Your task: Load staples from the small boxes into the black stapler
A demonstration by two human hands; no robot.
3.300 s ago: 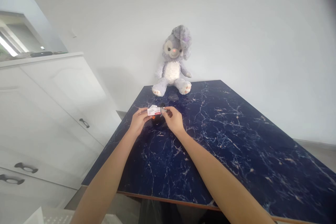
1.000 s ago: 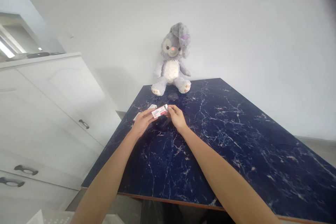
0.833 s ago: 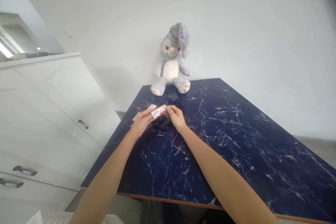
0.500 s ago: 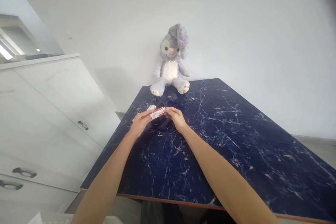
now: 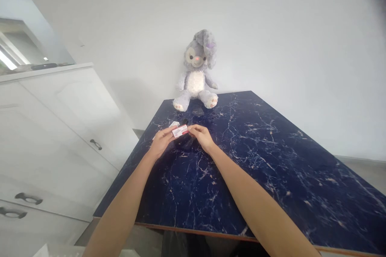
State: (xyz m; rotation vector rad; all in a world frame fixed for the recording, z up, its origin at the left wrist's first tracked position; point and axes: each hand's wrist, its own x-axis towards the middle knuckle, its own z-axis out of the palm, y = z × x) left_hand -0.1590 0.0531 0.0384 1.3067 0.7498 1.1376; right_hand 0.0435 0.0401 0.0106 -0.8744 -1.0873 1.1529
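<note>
A small white-and-red box [image 5: 180,130] with fine print is held above the table, its printed side towards me. My left hand [image 5: 161,142] grips its left end, thumb and fingers closed around it. At the box's right end, the fingers of my right hand [image 5: 202,136] are pinched together on the edge. Just behind the box lie a white piece that looks like paper or card [image 5: 174,124] and a small black object [image 5: 185,122], whose kind I cannot make out.
A grey plush rabbit [image 5: 196,82] sits at the far end of the dark blue marbled table [image 5: 256,160], against the white wall. White cabinets [image 5: 57,128] with dark handles stand along the left side.
The pale bit that showed at the box's right end is now out of sight, with my right fingers against that end. The box has turned slightly; my left hand has hardly moved.
</note>
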